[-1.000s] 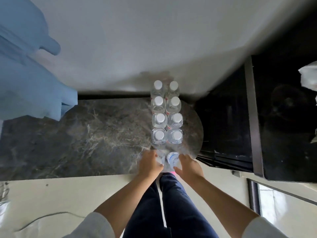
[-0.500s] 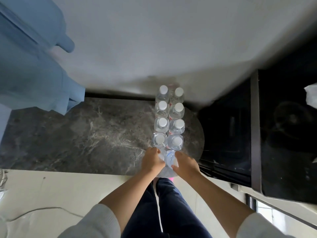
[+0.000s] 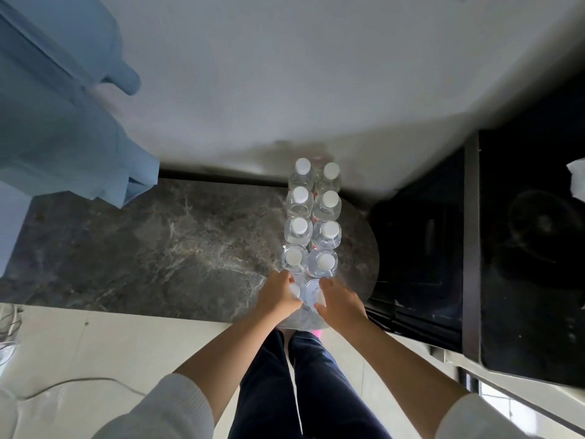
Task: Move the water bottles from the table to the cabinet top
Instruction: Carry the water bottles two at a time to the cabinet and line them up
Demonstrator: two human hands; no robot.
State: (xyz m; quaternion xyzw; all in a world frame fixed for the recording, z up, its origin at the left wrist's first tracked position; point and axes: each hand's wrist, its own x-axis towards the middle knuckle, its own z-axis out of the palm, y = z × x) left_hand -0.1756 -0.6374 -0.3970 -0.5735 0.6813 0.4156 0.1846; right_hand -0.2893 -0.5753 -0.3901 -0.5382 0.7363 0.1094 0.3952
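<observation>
Several clear water bottles with white caps [image 3: 311, 228] stand in two tight rows on the dark marble top [image 3: 158, 248], running from the wall toward me. At the near end of the rows, my left hand [image 3: 278, 296] grips the left bottle [image 3: 299, 291] and my right hand [image 3: 340, 301] grips the right bottle [image 3: 313, 294]. Both bottles stand close to the top's near edge, side by side and mostly covered by my fingers.
A large blue water jug [image 3: 63, 99] stands at the back left on the marble. A black cabinet [image 3: 522, 248] with a glossy top sits to the right, white paper [image 3: 576, 179] at its far edge. Pale floor and my legs lie below.
The view has shifted slightly. Both hands stay on the nearest pair of bottles, which now stand closer to the rows.
</observation>
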